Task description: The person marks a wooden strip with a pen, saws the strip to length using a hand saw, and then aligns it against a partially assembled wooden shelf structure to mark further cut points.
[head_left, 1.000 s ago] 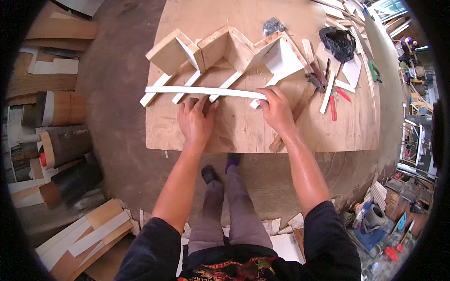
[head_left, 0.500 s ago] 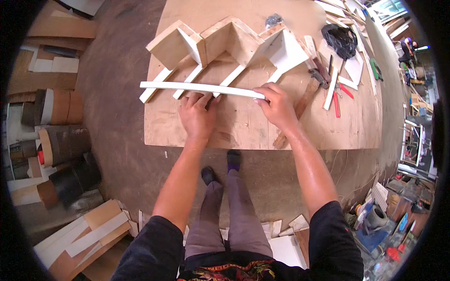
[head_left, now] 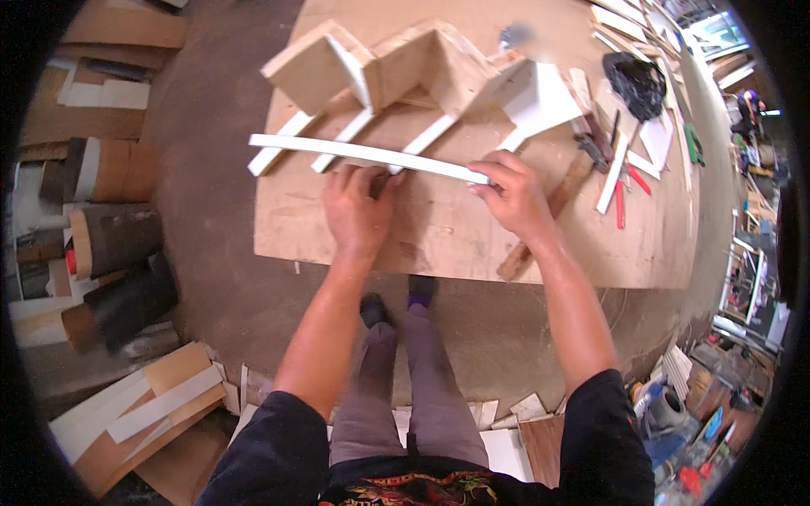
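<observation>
A long white-faced wooden strip (head_left: pixel 363 153) lies across several narrow white slats that come from a zigzag plywood frame (head_left: pixel 413 72). At the strip's right end, my right hand (head_left: pixel 519 201) is closed, its thumb and fingers pinching that end. My left hand (head_left: pixel 359 207) is at the strip's near edge left of the middle, fingers curled and thumb beside the end of a slat (head_left: pixel 422 145). What those fingertips grip is hidden.
All this rests on a plywood worktable (head_left: pixel 456 244). Right of my right hand lie a hammer (head_left: pixel 548 202), red-handled pliers (head_left: pixel 622 198), wood offcuts and a black plastic bag (head_left: pixel 634 86). Stacked boards (head_left: pixel 143 413) stand on the floor at left, clutter at right.
The view has turned slightly, shifting the table's right side downward in the picture. Both hands keep nearly the same pose, my right one still at the strip's end.
</observation>
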